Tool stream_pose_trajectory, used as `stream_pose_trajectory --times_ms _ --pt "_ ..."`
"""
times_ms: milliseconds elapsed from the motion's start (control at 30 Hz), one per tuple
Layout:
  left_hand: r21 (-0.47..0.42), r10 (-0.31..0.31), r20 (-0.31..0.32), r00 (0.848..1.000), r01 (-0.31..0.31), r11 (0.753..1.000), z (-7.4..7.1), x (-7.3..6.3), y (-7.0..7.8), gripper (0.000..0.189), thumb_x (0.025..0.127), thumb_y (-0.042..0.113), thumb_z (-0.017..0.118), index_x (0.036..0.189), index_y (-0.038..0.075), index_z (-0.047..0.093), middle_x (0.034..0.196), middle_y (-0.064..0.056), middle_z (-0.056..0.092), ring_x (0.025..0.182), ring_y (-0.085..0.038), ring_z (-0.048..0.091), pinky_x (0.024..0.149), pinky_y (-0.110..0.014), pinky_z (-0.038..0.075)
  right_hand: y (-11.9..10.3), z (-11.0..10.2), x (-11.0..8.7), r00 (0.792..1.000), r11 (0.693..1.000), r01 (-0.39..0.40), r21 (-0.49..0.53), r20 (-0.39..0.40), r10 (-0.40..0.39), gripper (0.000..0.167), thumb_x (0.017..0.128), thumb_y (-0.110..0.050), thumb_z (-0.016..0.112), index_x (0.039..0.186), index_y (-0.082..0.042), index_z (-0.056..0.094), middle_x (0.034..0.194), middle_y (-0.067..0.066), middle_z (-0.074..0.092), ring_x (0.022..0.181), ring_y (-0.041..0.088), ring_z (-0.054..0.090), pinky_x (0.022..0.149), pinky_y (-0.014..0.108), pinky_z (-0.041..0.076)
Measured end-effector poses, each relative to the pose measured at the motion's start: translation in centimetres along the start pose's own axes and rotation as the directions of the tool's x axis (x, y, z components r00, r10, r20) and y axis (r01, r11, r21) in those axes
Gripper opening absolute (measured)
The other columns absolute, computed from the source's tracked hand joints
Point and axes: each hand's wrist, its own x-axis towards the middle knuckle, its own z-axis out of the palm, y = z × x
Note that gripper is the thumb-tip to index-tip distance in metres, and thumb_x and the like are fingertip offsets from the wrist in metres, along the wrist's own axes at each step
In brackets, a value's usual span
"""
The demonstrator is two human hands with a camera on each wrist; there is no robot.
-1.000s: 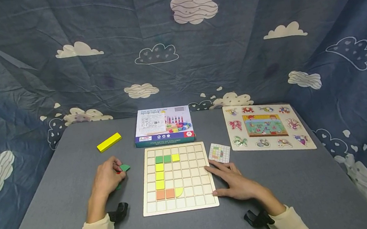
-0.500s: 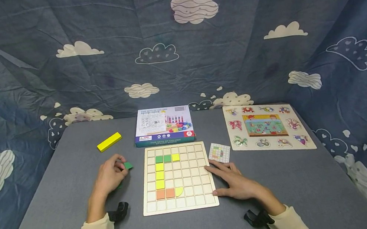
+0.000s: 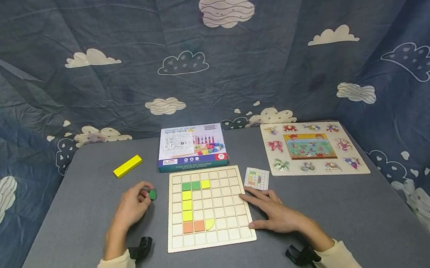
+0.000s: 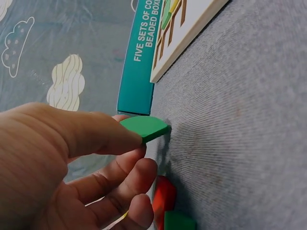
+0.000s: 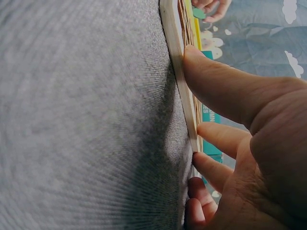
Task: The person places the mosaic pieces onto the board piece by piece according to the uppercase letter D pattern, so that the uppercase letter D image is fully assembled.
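My left hand (image 3: pixel 130 208) pinches a green block with a curved edge (image 4: pixel 146 127) between thumb and forefinger, close over the table left of the wooden grid board (image 3: pixel 173 243). Below the other fingers, in the left wrist view, lie a red block (image 4: pixel 164 199) and another green block (image 4: pixel 180 221); the hand hides them from the head view. Green squares (image 3: pixel 196 185), yellow squares (image 3: pixel 187 205), orange squares (image 3: pixel 199 226) and a yellow quarter-round piece (image 3: pixel 209 225) sit in the board's cells. My right hand (image 3: pixel 274 215) rests its spread fingers on the board's right edge.
A small printed pattern card (image 3: pixel 257 178) lies just right of the board. Behind the board is a toy box (image 3: pixel 191 149). An animal picture puzzle (image 3: pixel 315 149) stands at the back right, and a long yellow block (image 3: pixel 128 166) lies at the back left.
The left hand has shifted slightly right, and the green block has turned in its fingers. The red and green pieces seen under that hand are now out of the head view. The right hand stays put.
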Motion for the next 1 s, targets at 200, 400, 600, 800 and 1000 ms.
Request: stream_pose_trajectory --times_ms 200,400,600,800,1000 --pt "0.037 0.019 -0.013 1.000 -0.018 0.999 0.3 0.1 0.3 0.025 0.091 -0.004 0.057 0.112 -0.001 0.068 0.089 -0.012 0.061 0.076 -0.020 0.053 0.066 -0.032 0.040 0.1 0.0 0.1 1.000 1.000 0.006 -0.002 -0.003 -0.006 0.078 0.090 -0.043 0.072 0.155 -0.018 0.038 0.166 0.013 0.021 0.134 0.040 0.028 0.101 0.065 0.030" --pt "0.025 0.012 -0.022 1.000 -0.011 1.000 0.4 0.0 0.8 0.026 0.094 -0.003 0.054 0.115 -0.001 0.068 0.094 -0.014 0.059 0.081 -0.022 0.057 0.069 -0.033 0.042 0.0 0.0 0.0 1.000 1.000 0.008 -0.019 -0.008 -0.008 0.078 0.089 -0.044 0.072 0.155 -0.018 0.039 0.165 0.012 0.022 0.132 0.037 0.030 0.100 0.060 0.031" --pt "-0.138 -0.014 0.046 0.999 0.020 0.990 0.5 0.0 1.9 0.026 0.097 0.000 0.052 0.121 -0.003 0.063 0.100 -0.015 0.051 0.082 -0.020 0.071 0.065 -0.025 0.051 -0.1 -0.1 0.0 1.000 1.000 0.008 -0.021 -0.009 -0.008 0.078 0.089 -0.044 0.072 0.155 -0.017 0.039 0.165 0.012 0.023 0.131 0.036 0.031 0.100 0.059 0.031" --pt "-0.230 0.018 0.118 0.993 0.009 0.973 0.8 0.0 3.1 0.021 0.097 0.000 0.057 0.118 -0.002 0.062 0.101 -0.014 0.051 0.081 -0.022 0.071 0.065 -0.025 0.052 -0.1 0.0 0.0 1.000 1.000 0.005 -0.016 -0.005 -0.005 0.078 0.089 -0.044 0.072 0.155 -0.018 0.039 0.165 0.013 0.022 0.131 0.037 0.030 0.100 0.060 0.031" --pt "-0.280 0.070 0.178 0.982 -0.018 0.960 1.7 -0.1 4.2 0.018 0.097 0.002 0.060 0.115 0.000 0.062 0.104 -0.015 0.058 0.080 -0.022 0.071 0.067 -0.025 0.052 -0.1 -0.1 0.0 1.000 1.000 0.004 -0.015 -0.003 -0.004 0.078 0.090 -0.043 0.072 0.155 -0.018 0.038 0.166 0.013 0.022 0.131 0.037 0.030 0.100 0.061 0.031"
